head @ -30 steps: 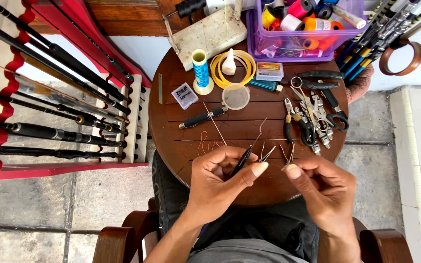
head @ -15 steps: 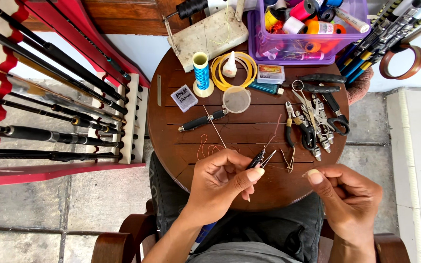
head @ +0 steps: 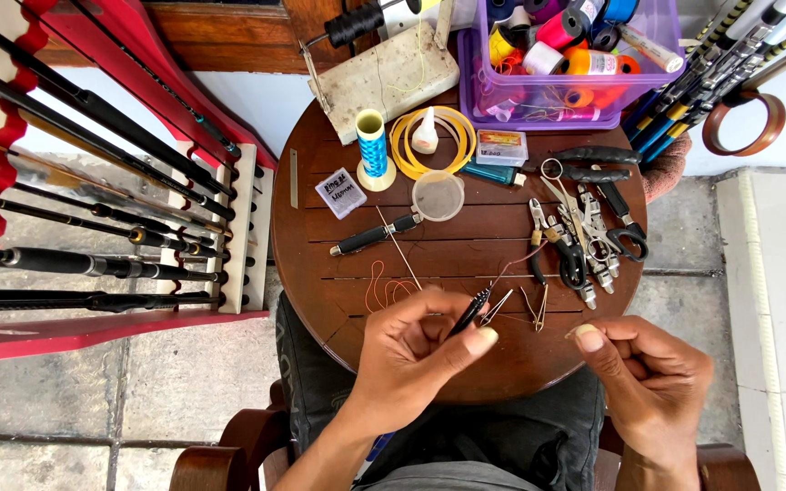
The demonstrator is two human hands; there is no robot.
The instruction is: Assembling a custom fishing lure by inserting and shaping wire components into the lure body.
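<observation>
Looking straight down at a round dark wooden table (head: 338, 273) with both hands working near its 6 o'clock edge. The left hand (head: 411, 350) is closed around a thin black rod tip (head: 471, 311), thumb pressed on it, with the tip angled up toward 1 o'clock and a small wire guide (head: 499, 305) right at its end. The right hand (head: 652, 377) sits off at about 4 o'clock from that, well apart from the left, fingers pinched narrow together; whatever it's holding is too fine for me to make out, maybe a thread, can't tell. Some loose orange thread (head: 384, 289) lies curled on the table just at 10 o'clock from the left hand. Around the middle there's a black-handled tool (head: 377, 235) lying flat and a small clear round lid (head: 438, 195) just beside it. Up at 12 o'clock: a blue thread spool (head: 373, 145) standing upright, a yellow coil of line (head: 434, 141) with a little white bottle inside it, and a purple plastic bin (head: 557, 100) full of coloured spools. At 3 o'clock there's a pile of pliers and scissors (head: 584, 227). Off the table at 9 o'clock, a red rack (head: 102, 227) holds a row of dark fishing rods.
</observation>
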